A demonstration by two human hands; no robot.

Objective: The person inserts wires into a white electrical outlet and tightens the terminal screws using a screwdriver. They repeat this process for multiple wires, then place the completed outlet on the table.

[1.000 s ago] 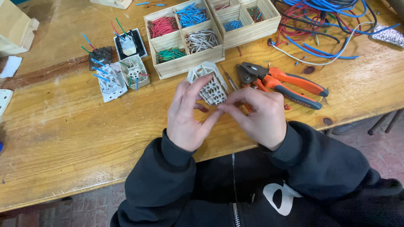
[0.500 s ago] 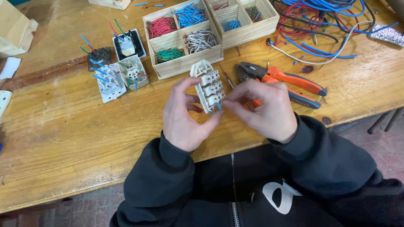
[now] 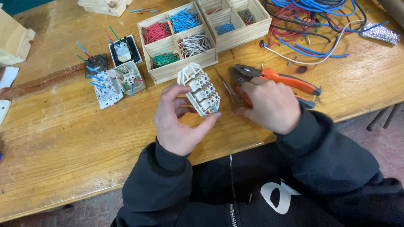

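My left hand (image 3: 179, 122) is palm-up over the wooden workbench (image 3: 63, 143), fingers curled around a cream plastic terminal block (image 3: 200, 88), ribbed and chunky, tilted with one short blue wire (image 3: 214, 108) poking out the bottom. My right hand (image 3: 269, 105) lies knuckles-up, fingers bent onto the orange-handled pliers (image 3: 277, 80) and a thin screwdriver (image 3: 227, 86) just beside them. Can't tell if it's actually gripping anything.

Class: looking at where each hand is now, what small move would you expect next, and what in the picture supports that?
Probably the right hand closes on the orange-handled pliers beneath it: the left hand holds the white switch block up, a short blue wire in its lower end.
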